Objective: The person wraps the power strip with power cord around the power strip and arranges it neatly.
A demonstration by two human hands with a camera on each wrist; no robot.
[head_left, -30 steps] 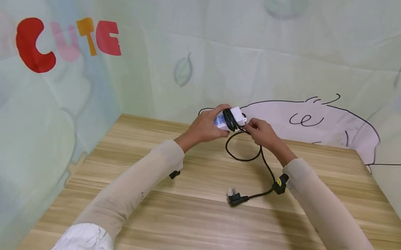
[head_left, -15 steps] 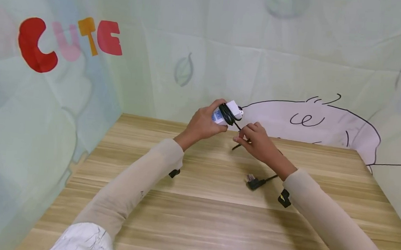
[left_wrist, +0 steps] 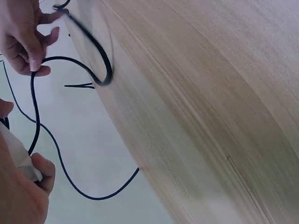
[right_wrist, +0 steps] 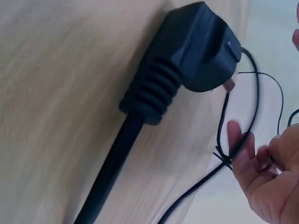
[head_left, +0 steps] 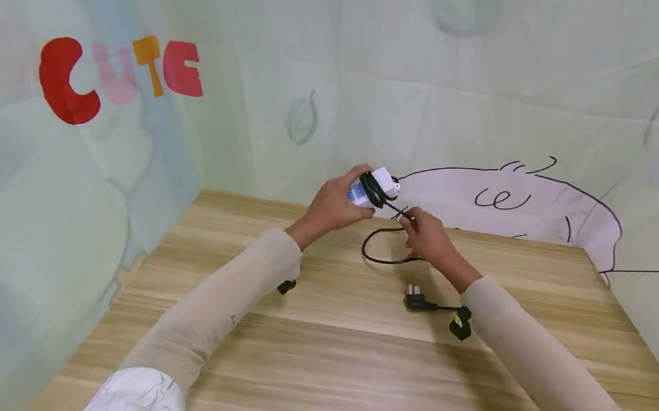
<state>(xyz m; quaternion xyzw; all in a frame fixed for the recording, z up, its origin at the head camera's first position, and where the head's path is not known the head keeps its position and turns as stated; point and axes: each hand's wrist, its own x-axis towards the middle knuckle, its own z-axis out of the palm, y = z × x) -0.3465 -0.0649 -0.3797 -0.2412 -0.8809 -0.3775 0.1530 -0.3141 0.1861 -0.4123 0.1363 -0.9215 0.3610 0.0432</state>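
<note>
A white block (head_left: 387, 179) with a blue label is held in my left hand (head_left: 334, 204), thumb and fingers on opposite sides of it. Black cord coils (head_left: 372, 190) are wound round its middle. My right hand (head_left: 428, 238) pinches the cord (left_wrist: 34, 100) a short way from the block. Beyond those fingers, a loose cord loop (head_left: 364, 248) hangs to the left. The cord ends in a black plug (head_left: 418, 301) on the table, its metal prongs pointing away from me; the right wrist view shows this plug (right_wrist: 187, 51) close up.
The wood-grain table (head_left: 305, 371) runs back to a printed cloth backdrop (head_left: 338, 90). A second cloth side (head_left: 44, 209) rises on the left. Small black wrist devices (head_left: 461, 324) sit under both sleeves.
My right hand has moved from beside the block to slightly right and lower, holding the cord. The plug has slid right and farther back on the table. My left hand has barely moved.
</note>
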